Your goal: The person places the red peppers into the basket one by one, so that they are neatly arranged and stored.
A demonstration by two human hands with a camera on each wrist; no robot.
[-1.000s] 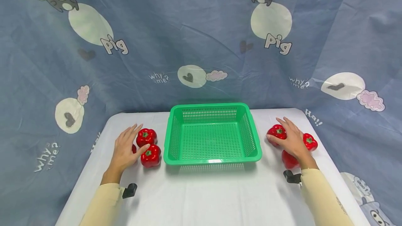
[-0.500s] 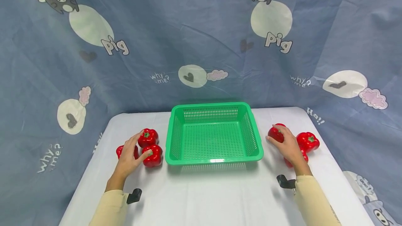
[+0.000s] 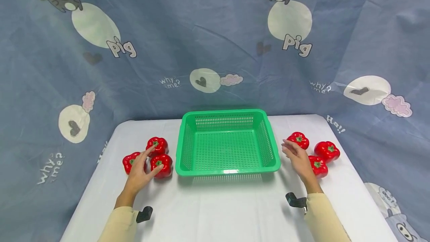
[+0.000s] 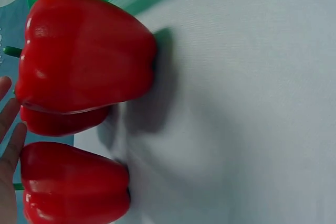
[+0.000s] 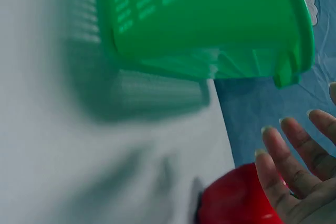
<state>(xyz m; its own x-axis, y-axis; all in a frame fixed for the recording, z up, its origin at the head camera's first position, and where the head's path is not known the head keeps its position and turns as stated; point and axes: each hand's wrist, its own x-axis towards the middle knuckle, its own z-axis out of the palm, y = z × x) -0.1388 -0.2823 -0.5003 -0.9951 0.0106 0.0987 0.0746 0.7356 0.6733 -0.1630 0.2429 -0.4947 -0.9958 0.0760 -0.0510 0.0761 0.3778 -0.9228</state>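
Three red bell peppers sit at the left of the table: a back one (image 3: 157, 145), a front one (image 3: 162, 168) and a left one (image 3: 129, 161). My left hand (image 3: 138, 173) hovers over them with fingers spread, partly covering the left pepper; in the left wrist view its fingertips are right at the stem ends. On the right stand three more: a back pepper (image 3: 299, 139), a front pepper (image 3: 317, 166) and an outer pepper (image 3: 327, 151). My right hand (image 3: 300, 163) is beside them, fingers extended toward the basket, holding nothing. Its fingers overlap one pepper (image 5: 236, 198) in the right wrist view.
A green plastic basket (image 3: 228, 172) with perforated walls stands mid-table between the pepper groups, with nothing in it. White cloth (image 3: 221, 208) covers the table. A blue printed curtain (image 3: 215, 47) hangs behind and at the sides.
My right hand has moved left off the right peppers, which have shifted slightly and show more fully. My left hand has drawn back toward me and slightly right, uncovering the left pepper.
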